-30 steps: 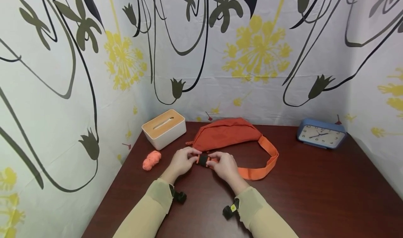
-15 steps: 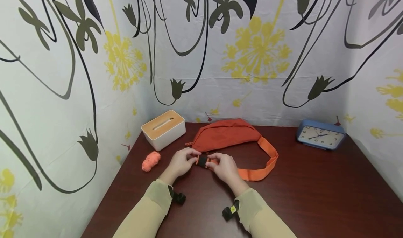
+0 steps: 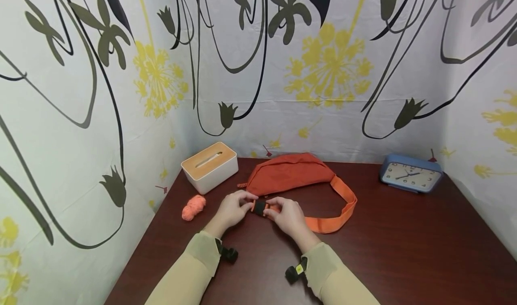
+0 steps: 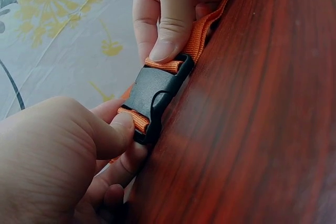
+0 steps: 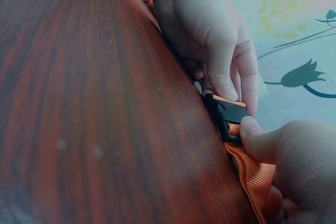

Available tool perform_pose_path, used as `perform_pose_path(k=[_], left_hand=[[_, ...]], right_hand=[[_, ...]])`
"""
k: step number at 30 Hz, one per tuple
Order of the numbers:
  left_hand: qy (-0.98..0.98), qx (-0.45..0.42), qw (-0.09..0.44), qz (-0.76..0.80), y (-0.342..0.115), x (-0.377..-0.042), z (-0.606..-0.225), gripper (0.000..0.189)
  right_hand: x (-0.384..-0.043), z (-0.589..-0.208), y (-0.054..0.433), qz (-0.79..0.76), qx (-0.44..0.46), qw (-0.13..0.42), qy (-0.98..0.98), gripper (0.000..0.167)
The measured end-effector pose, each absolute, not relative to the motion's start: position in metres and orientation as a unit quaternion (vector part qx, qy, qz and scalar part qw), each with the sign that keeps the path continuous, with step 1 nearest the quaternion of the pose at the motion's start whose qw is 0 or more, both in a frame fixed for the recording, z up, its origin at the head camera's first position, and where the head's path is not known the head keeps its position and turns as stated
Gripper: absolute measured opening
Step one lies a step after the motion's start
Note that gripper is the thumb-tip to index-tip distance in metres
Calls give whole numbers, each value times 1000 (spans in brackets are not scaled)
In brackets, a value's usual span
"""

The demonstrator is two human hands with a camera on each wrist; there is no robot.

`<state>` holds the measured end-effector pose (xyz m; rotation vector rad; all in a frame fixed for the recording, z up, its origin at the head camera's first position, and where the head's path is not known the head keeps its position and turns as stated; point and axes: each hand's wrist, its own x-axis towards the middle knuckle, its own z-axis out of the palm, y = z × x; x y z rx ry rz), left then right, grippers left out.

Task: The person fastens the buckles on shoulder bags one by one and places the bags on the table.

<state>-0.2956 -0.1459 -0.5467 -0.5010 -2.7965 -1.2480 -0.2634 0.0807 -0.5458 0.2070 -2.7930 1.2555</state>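
Note:
A black side-release buckle (image 4: pixel 152 90) with its two halves joined lies between my hands, low over the table. It is threaded on the orange strap (image 3: pixel 325 224) of a rust-orange waist bag (image 3: pixel 291 172), which lies behind the hands. My left hand (image 3: pixel 233 206) pinches one end of the buckle, thumb on the webbing looped there. From the opposite end my right hand (image 3: pixel 288 213) pinches the buckle and strap, its thumb (image 5: pixel 252 129) pressed at the webbing. The undersides of the buckle and several fingertips are hidden.
Left of the hands lies a small coral yarn skein (image 3: pixel 194 207). Behind it stands a white tissue box (image 3: pixel 216 175) with a wooden lid. A blue alarm clock (image 3: pixel 412 172) stands at the back right of the dark wooden table (image 3: pixel 404 251), against the patterned cloth.
Both hands keep their pinch on the buckle, with hardly any movement. The whole head view has shifted by a few pixels.

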Motion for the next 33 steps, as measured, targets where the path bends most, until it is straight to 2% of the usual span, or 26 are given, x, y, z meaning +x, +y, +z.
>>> perform_pose_path(k=[21,33], left_hand=[[-896,-162,9,-413,-145,-298,-550,25],[-892,-179,8,-416,-145,-300,-547,25]], right_hand=[[-265,-548,82,407,75,39,-910,27],[-267,-549,86,415,92,60,-903,27]])
